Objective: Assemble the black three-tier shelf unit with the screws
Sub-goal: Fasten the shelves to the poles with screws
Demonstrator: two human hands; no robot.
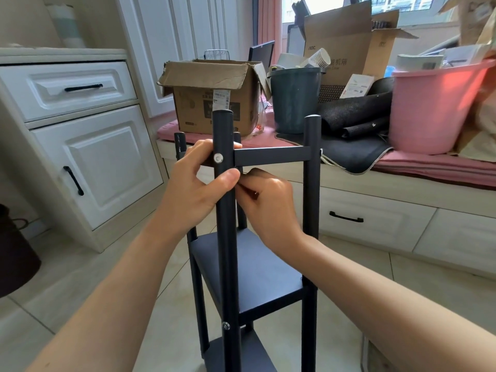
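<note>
While black shelf unit (249, 267) stands upright on tiled floor (80, 285), long axis vertical, left hand (200, 183) grips near front post (224, 210) just below silver screw (218, 157). Right hand (268, 202) behind post, fingers curled, pinching something small and dark, unidentifiable. Top crossbar (271, 156) horizontal.

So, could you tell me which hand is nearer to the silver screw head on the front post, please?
Left. The left hand grips the front post right around the screw head; the right hand sits lower, behind the post, under the top shelf.
</note>
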